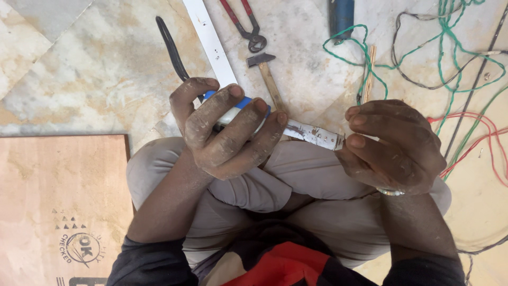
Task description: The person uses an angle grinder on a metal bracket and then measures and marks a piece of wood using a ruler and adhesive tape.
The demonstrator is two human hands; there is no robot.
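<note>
- While the person sits cross-legged on the floor (pixel 106 79), the left hand (pixel 227 130) has its grip wrapped tight round a blue-and-white tape measure (pixel 238 108).
- The right hand (pixel 394 148) pinches the end of the drawn-out tape blade (pixel 312 133), fingers closed on it, just above the knees.
- By the look of it, the tape is being pulled out; any further pull calls for a steady hold at both ends.
- A hammer (pixel 267 74), pincers (pixel 243 24), a white strip (pixel 211 39) and loose green wire (pixel 450 37) lie beyond.
</note>
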